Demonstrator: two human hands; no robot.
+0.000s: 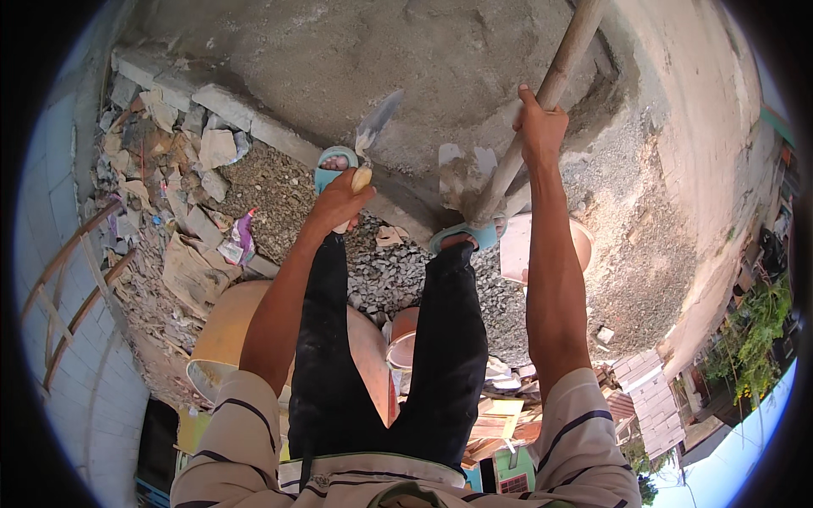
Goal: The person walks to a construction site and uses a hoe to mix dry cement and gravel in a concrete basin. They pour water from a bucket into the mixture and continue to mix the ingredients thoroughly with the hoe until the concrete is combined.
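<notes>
My left hand (339, 203) is closed round the pale wooden handle of a trowel (378, 121). Its pointed metal blade is tilted away from me over the edge of the wet grey mortar (339, 51). My right hand (542, 123) grips a long wooden pole (569, 57), which slants down toward my right foot. At its lower end sits a flat, mortar-caked blade (461, 175), so it looks like a hoe. My feet, in light blue sandals (326, 176), stand at the mortar's near edge.
Gravel (381, 275) lies between my feet. Broken rubble (199, 161) and a purple packet (240, 240) are at left. A yellow barrel (222, 330) and a pinkish basin (583, 244) stand close by. A plastered wall (707, 102) rises at right, a pale blue one (55, 220) at left.
</notes>
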